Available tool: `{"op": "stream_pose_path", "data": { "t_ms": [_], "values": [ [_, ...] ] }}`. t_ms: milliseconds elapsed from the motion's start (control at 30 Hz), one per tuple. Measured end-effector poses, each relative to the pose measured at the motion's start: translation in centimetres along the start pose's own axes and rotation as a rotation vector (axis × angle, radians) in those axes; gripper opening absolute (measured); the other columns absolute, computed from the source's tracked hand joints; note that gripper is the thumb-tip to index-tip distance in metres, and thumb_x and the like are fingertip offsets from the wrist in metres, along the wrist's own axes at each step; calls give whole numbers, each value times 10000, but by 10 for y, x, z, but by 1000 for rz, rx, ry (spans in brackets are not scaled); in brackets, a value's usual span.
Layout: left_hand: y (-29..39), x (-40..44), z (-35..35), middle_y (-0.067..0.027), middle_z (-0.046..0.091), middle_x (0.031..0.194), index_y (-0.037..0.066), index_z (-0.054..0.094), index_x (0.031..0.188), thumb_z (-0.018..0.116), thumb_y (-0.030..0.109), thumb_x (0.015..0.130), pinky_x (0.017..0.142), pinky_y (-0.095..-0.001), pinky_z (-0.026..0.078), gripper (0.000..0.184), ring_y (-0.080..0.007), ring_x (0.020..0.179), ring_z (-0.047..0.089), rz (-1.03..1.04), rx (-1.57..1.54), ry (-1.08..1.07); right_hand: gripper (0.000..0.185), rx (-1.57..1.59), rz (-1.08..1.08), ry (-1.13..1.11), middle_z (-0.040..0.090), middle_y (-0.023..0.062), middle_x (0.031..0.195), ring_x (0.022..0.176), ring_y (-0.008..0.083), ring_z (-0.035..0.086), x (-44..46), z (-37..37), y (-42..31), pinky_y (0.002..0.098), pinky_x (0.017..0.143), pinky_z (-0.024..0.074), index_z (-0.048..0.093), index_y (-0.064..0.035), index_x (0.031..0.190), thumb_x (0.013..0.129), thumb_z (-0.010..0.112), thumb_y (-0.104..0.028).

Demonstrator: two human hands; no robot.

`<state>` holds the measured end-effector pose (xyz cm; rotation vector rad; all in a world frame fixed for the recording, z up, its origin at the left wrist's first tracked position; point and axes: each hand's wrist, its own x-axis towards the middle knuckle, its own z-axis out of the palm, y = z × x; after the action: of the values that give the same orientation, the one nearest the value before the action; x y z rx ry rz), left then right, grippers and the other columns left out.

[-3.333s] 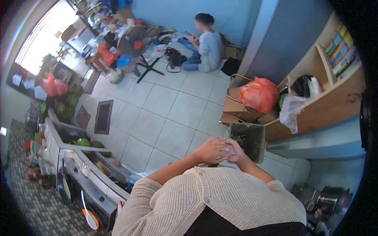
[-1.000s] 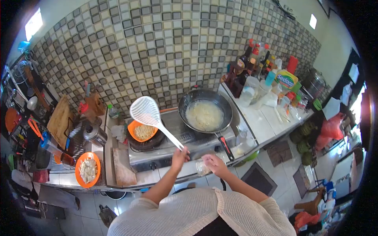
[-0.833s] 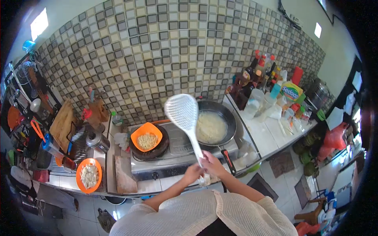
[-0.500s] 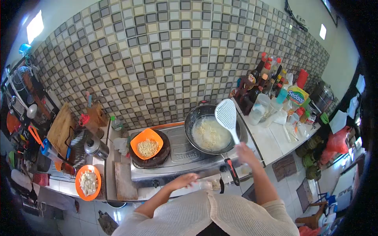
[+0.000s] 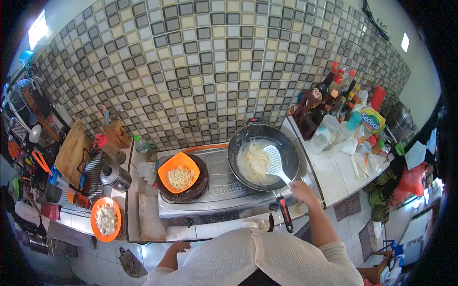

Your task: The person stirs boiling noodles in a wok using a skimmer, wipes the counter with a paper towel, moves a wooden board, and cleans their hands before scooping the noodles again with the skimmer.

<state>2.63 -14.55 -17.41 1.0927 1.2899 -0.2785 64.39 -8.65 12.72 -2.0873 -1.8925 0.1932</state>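
Note:
In my right hand (image 5: 302, 191) is the handle of a white slotted spatula (image 5: 274, 159). The spatula's head dips into a dark wok (image 5: 288, 148), against pale strips and cloudy liquid (image 5: 253, 162). The wok sits on the right burner, its black and red handle (image 5: 285, 214) pointing toward me. My left hand (image 5: 179, 247) hangs low by the counter's front edge, holding nothing, with its fingers loosely apart. On the left burner an orange square bowl (image 5: 164, 169) contains small pale-yellow pieces (image 5: 180, 178).
An orange plate (image 5: 94, 228) with white pieces lies at the left, beside a metal canister (image 5: 116, 177). A cutting board (image 5: 71, 152) leans behind it. Sauce bottles (image 5: 324, 90) and plastic containers (image 5: 324, 133) crowd the right counter. The steel stove (image 5: 224, 167) backs onto a tiled wall.
The spatula came down from above the wok's right side into its contents, with my right hand moving slightly lower. My left hand dropped back left, away from the stove front.

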Motion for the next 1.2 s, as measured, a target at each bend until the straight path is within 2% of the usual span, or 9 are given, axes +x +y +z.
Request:
{"op": "stream_pose_path", "data": {
  "t_ms": [67, 100, 200, 367, 567, 600, 733, 800, 1200],
  "values": [
    [-36, 16, -7, -74, 599, 1143, 63, 515, 1220, 430, 298, 936, 733, -294, 521, 379, -216, 978, 596, 464, 225, 12, 309, 363, 453, -375, 541, 129, 601, 519, 233, 563, 8, -26, -33, 399, 480, 435, 585, -12, 832, 891, 457, -286],
    [-36, 10, -9, -69, 606, 1134, 73, 505, 1234, 448, 329, 928, 696, -287, 522, 404, -210, 962, 603, 689, 331, 58, 309, 361, 454, -373, 541, 129, 601, 519, 233, 563, 9, -26, -33, 399, 480, 435, 585, -12, 832, 891, 457, -286],
    [38, -52, -13, -38, 635, 1081, 91, 550, 1187, 473, 469, 892, 585, -236, 457, 485, -167, 877, 626, -89, -355, 55, 305, 562, 350, -414, 460, 51, 532, 439, 157, 463, 11, -21, -31, 322, 410, 382, 556, -33, 802, 907, 454, -300],
    [68, -68, -25, -10, 670, 975, 94, 655, 984, 423, 617, 848, 554, -218, 383, 588, -120, 770, 627, -216, -377, 43, 278, 1173, 602, -498, 374, -45, 496, 380, 68, 323, 8, -17, -28, 235, 348, 265, 504, -118, 754, 936, 438, -318],
    [69, -74, -26, -22, 682, 922, 91, 689, 871, 390, 663, 833, 588, -229, 377, 647, -118, 785, 614, -202, -353, -9, 299, 1258, 597, -255, 368, -54, 517, 394, 56, 303, -4, -15, -20, 225, 354, 231, 500, -97, 772, 939, 434, -337],
    [70, -75, -26, -22, 682, 924, 92, 688, 875, 387, 666, 833, 595, -228, 372, 649, -116, 787, 611, -212, -362, -4, 338, 1105, 618, -231, 454, 7, 527, 424, 117, 419, -3, -14, -9, 281, 398, 327, 537, -56, 761, 926, 448, -338],
    [79, -81, -23, -18, 682, 928, 97, 688, 872, 379, 655, 843, 609, -229, 365, 639, -112, 799, 610, -204, -342, 54, 368, 528, 414, -77, 435, -3, 521, 384, 105, 397, -6, 0, 14, 275, 370, 333, 510, -64, 700, 929, 444, -345],
    [83, -83, -23, -15, 682, 927, 101, 687, 873, 378, 646, 849, 601, -227, 362, 628, -112, 801, 611, -224, -311, 66, 374, 344, 358, -113, 605, 183, 708, 662, 330, 600, -10, -9, 11, 416, 633, 441, 591, -15, 811, 883, 464, -359],
    [69, -69, -23, -15, 684, 917, 102, 684, 868, 375, 642, 853, 563, -216, 345, 623, -111, 794, 617, -218, -330, 49, 265, -278, 216, -91, 620, 156, 711, 681, 351, 606, -5, -91, 7, 471, 603, 464, 601, -88, 823, 857, 483, -322]
  ]
}}
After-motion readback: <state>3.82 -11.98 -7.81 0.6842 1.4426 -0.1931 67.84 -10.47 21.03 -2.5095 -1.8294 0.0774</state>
